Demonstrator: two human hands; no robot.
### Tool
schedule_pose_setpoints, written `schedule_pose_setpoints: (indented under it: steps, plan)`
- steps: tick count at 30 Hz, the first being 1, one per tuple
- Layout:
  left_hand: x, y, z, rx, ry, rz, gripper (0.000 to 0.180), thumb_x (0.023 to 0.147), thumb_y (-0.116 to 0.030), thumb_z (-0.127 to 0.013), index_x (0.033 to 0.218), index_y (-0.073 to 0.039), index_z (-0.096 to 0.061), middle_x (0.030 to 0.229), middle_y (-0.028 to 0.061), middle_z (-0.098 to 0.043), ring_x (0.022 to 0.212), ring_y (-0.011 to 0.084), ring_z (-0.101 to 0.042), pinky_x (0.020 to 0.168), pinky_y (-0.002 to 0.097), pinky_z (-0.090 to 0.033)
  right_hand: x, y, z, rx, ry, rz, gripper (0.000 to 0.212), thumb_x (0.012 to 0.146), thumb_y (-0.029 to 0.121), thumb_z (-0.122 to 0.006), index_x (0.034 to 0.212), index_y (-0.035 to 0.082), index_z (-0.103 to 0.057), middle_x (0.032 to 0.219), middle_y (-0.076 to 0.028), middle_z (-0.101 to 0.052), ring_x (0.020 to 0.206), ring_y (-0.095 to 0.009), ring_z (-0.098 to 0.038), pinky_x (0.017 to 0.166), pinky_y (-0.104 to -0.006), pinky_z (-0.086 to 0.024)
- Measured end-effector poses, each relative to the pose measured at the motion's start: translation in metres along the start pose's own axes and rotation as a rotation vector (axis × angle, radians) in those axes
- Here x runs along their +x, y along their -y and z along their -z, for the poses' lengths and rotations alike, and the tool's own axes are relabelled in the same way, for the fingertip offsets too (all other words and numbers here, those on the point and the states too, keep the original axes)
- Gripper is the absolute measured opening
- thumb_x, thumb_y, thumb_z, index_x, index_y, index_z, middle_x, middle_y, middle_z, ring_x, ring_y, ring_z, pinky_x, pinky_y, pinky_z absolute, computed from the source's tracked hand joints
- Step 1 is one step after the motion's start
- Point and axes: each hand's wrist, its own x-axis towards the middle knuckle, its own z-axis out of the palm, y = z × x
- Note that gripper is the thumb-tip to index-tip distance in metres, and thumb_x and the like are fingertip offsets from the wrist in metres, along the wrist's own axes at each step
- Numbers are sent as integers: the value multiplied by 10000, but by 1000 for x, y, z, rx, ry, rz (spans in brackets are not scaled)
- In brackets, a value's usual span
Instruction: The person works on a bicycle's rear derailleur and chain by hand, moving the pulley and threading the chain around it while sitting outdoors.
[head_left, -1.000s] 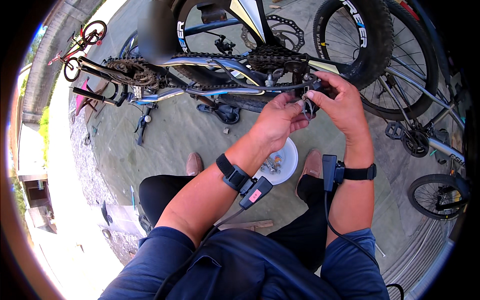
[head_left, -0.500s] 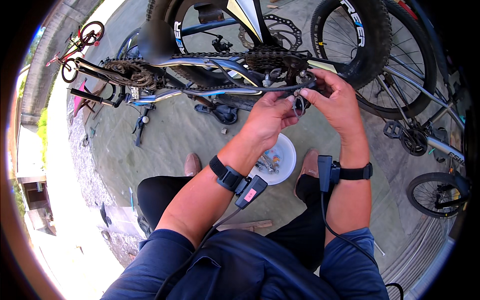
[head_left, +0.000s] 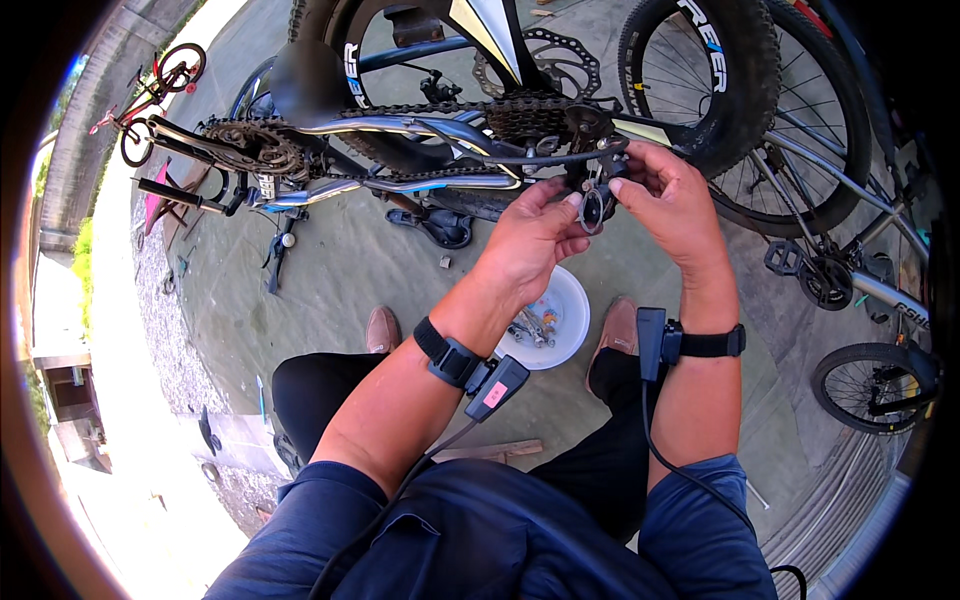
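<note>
A bicycle with a silver-blue frame (head_left: 440, 183) lies across the view, its chain (head_left: 400, 110) and rear sprockets (head_left: 525, 120) facing me. By the rear axle, a thin cable (head_left: 589, 222) is bent into a small loop below the dark rear derailleur (head_left: 598, 188). My left hand (head_left: 538, 228) is closed at the left of that loop, thumb and fingertips pinching the cable. My right hand (head_left: 672, 200) is closed on the derailleur from the right, thumb in front and curled fingers behind. A black cable housing (head_left: 560, 158) runs above both hands. Part of the derailleur is hidden by my fingers.
Below my hands, a white bowl (head_left: 572, 345) holds small metal parts. A second bicycle (head_left: 880, 285) stands at the right, and a small red one (head_left: 150, 95) is far left. A black saddle (head_left: 440, 228) and a wooden strip (head_left: 490, 451) are also in view.
The cable loop has shifted slightly left and down, and shows more open between my hands. The black housing above sits a little lower. Both hands keep nearly the same place.
</note>
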Motion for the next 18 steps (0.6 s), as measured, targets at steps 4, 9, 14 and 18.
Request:
schedule_pose_setpoints:
  steps: [4, 9, 14, 18]
  plan:
    - [-1, -1, -1, -1, -13, 3, 297, 993, -146, -517, 1273, -56, -481, 1082, 72, -647, 888, 184, -660, 709, 262, -522, 0, -1, 0, -9, 7, 13, 402, 812, 29, -659, 1204, -33, -599, 997, -69, -658, 905, -119, -610, 779, -262, -506]
    - [-1, 2, 0, -9, -12, 1, 296, 991, -144, -520, 1272, -59, -481, 1085, 77, -647, 900, 198, -660, 707, 264, -521, -1, -3, 3, 38, 25, -11, 410, 813, 33, -643, 1214, -37, -592, 1013, -84, -661, 916, -125, -614, 789, -277, -509]
    - [0, 3, 0, -26, -3, 13, 295, 990, -134, -515, 1276, -71, -478, 1086, 88, -645, 915, 215, -658, 720, 276, -522, -2, 1, 4, 33, 17, -47, 420, 807, 54, -636, 1213, -39, -590, 1024, -104, -671, 907, -136, -627, 789, -295, -515]
    - [0, 4, 0, -40, -4, 16, 287, 988, -127, -516, 1267, -83, -467, 1084, 95, -641, 931, 219, -655, 722, 285, -525, 0, -5, 4, 34, 7, -63, 401, 803, 93, -667, 1177, -36, -607, 997, -113, -685, 865, -140, -639, 765, -294, -521]
